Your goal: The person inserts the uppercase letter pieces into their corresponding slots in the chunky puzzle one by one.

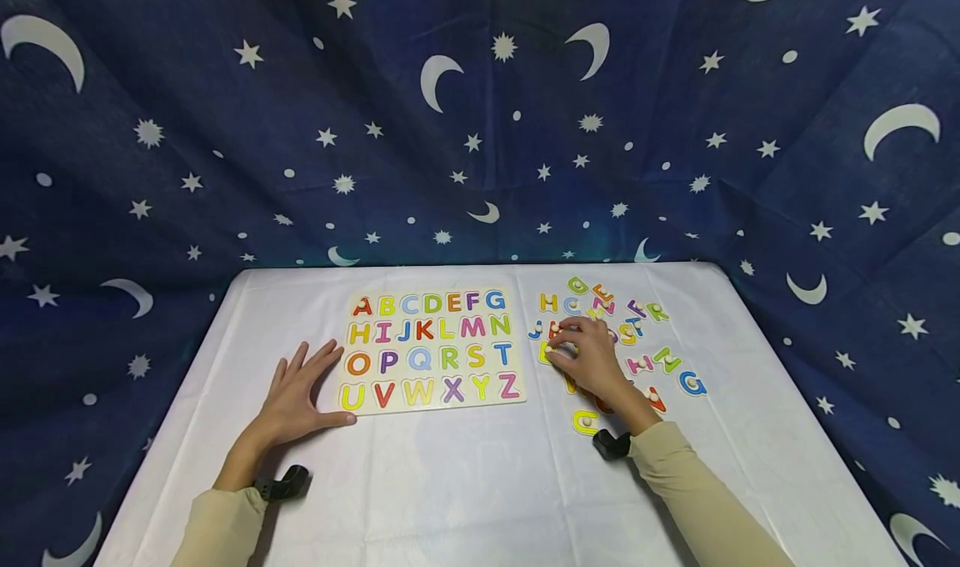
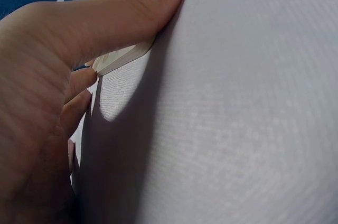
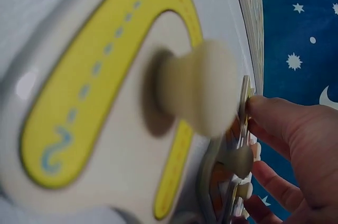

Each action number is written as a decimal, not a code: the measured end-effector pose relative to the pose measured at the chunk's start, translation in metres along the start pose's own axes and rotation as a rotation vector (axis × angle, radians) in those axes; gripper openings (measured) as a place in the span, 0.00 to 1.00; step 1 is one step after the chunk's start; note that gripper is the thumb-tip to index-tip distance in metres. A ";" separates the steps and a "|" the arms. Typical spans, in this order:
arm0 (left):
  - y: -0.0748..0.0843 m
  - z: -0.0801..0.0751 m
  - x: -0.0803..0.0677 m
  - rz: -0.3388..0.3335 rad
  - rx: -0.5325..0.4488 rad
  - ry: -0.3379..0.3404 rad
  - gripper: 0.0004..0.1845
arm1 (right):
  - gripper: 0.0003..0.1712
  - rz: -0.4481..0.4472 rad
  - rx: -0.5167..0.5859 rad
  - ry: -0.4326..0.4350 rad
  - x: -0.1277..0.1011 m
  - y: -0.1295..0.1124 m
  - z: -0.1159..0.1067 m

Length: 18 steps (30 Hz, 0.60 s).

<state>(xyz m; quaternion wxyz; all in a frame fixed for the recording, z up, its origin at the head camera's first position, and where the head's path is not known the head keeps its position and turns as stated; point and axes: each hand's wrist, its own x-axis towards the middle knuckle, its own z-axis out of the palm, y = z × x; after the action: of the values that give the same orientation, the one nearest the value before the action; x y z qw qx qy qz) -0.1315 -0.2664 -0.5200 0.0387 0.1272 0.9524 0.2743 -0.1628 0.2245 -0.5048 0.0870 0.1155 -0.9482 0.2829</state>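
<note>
My left hand (image 1: 296, 396) rests spread at the lower left corner of the alphabet board (image 1: 442, 407). Its thumb (image 2: 132, 15) lies along the near edge, and its straight fingers touch the left side. A red letter A with a knob (image 1: 362, 306) sits in its place on the board. To the right of the board, my right hand (image 1: 596, 363) pinches a yellow letter piece (image 1: 545, 353) between thumb and fingers. In the right wrist view that piece (image 3: 244, 100) shows edge-on, at the thumb tip. Close to that camera lies a yellow U piece (image 3: 79, 81) with a wooden knob.
Loose knobbed letters lie scattered around my right hand, among them a blue G (image 1: 692, 383), an orange H (image 1: 549, 303) and a green D (image 1: 577, 285). Some lie under the hand. A white cloth (image 1: 442, 492) covers the table, with a starry curtain (image 1: 480, 158) behind.
</note>
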 end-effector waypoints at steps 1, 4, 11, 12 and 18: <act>0.000 0.000 0.000 0.001 -0.001 0.001 0.64 | 0.07 -0.001 0.002 0.002 0.000 0.000 0.000; 0.001 0.000 -0.001 0.003 -0.001 0.004 0.64 | 0.06 0.000 -0.005 0.000 0.001 -0.001 0.001; 0.000 0.001 -0.001 0.000 0.004 0.005 0.64 | 0.05 0.007 0.012 0.005 0.000 -0.002 0.003; 0.000 0.001 -0.001 0.000 0.004 0.005 0.64 | 0.05 0.002 0.015 0.009 0.000 -0.002 0.003; 0.001 -0.001 -0.001 0.006 0.005 0.009 0.64 | 0.04 -0.020 -0.001 -0.001 0.003 -0.005 -0.002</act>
<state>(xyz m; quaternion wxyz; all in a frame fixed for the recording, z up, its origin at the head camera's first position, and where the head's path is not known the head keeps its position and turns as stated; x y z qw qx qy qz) -0.1300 -0.2660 -0.5185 0.0334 0.1287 0.9528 0.2728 -0.1643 0.2210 -0.4996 0.0894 0.1251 -0.9472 0.2815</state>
